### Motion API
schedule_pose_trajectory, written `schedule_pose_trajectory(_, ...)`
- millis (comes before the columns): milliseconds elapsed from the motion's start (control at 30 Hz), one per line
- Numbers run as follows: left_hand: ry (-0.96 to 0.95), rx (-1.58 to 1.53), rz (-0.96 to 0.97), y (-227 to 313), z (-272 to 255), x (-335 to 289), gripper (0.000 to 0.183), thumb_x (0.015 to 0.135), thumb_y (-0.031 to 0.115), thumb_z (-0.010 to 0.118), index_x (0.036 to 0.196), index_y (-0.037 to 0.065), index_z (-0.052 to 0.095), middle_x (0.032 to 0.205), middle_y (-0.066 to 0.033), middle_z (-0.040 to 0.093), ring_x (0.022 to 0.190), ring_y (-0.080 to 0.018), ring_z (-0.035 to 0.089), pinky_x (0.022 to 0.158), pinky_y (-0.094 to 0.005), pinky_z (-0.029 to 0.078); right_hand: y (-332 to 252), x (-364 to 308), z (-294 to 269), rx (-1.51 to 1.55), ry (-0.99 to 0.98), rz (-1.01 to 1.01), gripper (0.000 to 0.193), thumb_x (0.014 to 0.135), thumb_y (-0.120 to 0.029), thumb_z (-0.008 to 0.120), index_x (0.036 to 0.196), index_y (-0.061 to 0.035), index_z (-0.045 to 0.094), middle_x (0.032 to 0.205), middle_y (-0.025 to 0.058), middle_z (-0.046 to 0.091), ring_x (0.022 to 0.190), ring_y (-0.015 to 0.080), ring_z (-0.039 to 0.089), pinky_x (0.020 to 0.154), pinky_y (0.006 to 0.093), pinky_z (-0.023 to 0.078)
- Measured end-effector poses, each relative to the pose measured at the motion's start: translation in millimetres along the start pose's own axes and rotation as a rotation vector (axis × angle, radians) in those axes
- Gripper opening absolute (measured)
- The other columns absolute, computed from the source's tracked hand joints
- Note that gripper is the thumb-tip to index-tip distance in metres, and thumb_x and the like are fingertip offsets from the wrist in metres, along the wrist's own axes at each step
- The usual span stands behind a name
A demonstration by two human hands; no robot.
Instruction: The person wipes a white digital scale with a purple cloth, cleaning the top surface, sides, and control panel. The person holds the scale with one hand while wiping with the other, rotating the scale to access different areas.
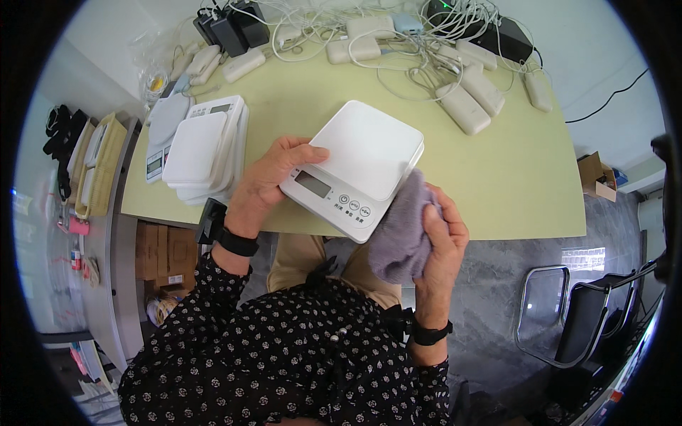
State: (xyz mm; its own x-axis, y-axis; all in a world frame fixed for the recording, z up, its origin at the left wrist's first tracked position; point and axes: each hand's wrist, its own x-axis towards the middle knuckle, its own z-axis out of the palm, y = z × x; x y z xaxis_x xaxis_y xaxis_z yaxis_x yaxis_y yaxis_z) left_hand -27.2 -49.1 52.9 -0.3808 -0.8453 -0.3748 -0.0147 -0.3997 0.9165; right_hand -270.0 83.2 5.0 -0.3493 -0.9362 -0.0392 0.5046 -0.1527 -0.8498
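Observation:
A white digital kitchen scale [366, 149] is held tilted above the table's near edge. My left hand [273, 177] grips its left side, the thumb lying on the weighing plate and the fingers beneath. Below the plate are a small grey display and a row of round buttons. In my right hand [444, 238] is a bunched purple-grey cloth [401, 238], pressed against the scale's right edge and lower right corner. The fingers of that hand are closed round the cloth, and part of them is hidden by it.
Several white kitchen scales [195, 149] are stacked on the pale green table [526, 177] at left. Power banks [465, 106] and tangled white cables [398, 64] lie along the back, with black adapters [231, 32]. A black chair [586, 319] stands at right on the grey floor.

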Motion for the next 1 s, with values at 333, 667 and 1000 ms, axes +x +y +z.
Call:
schedule_pose_trajectory(333, -0.324, -0.627, 0.039, -29, -17, -5, 0.034, 0.095, 0.022, 0.074, 0.111, -0.007, 0.069, 0.101, -0.0124, 0.076, 0.080, -0.0205, 0.074, 0.075, -0.0331, 0.063, -5, 3, -11, 0.351, -0.027, 0.000, 0.041, 0.104, -0.019, 0.059, 0.137, 0.0059, 0.058, 0.128, 0.0177, 0.070, 0.114, 0.0263, 0.072, 0.101, 0.0395, 0.058)
schedule_pose_trajectory(667, -0.561, -0.804, 0.125, -42, -11, -5, 0.046, 0.094, 0.021, 0.074, 0.121, -0.015, 0.066, 0.107, -0.0219, 0.076, 0.087, -0.0263, 0.078, 0.079, -0.0349, 0.066, -3, 6, -13, 0.349, -0.041, 0.021, 0.037, 0.105, -0.013, 0.058, 0.138, 0.0039, 0.060, 0.126, 0.0147, 0.072, 0.114, 0.0227, 0.071, 0.102, 0.0372, 0.057)
schedule_pose_trajectory(1000, -0.381, -0.610, 0.170, -44, -13, -23, 0.054, 0.087, 0.021, 0.075, 0.128, -0.014, 0.064, 0.110, -0.0190, 0.077, 0.092, -0.0236, 0.078, 0.083, -0.0339, 0.065, -27, 1, -1, 0.165, 0.070, -0.208, 0.033, 0.098, 0.001, 0.065, 0.132, 0.0031, 0.067, 0.131, 0.0143, 0.069, 0.119, 0.0195, 0.066, 0.106, 0.0334, 0.051)
